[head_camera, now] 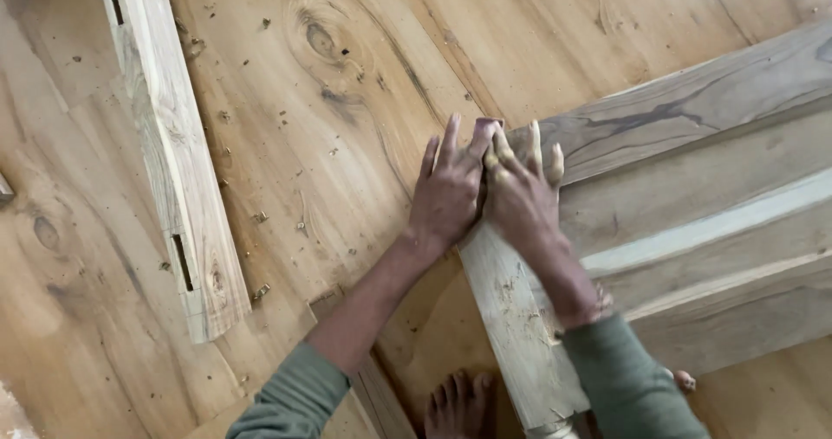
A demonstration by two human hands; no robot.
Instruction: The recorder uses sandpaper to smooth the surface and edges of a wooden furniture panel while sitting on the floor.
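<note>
Pressing down at the corner joint of a wooden frame [693, 188]: both hands flat, side by side, touching each other. The frame spans right of the fingers, with grey-streaked moulded rails running off to the upper right and a pale upright post [511, 318] passing under the right wrist toward the bottom edge. All of it lies on a wide plank floor [347, 84] with knots and scattered wood chips. Well left of the fingers, a loose mortised rail [173, 162] lies apart, with two slots visible. Left hand [446, 192]: fingers spread narrow, palm on the floor boards at the post's edge, gripping nothing. Right hand [520, 192]: fingers extended on the post top at the joint, smeared yellowish, holding nothing. Bare foot [459, 404] below the hands.
</note>
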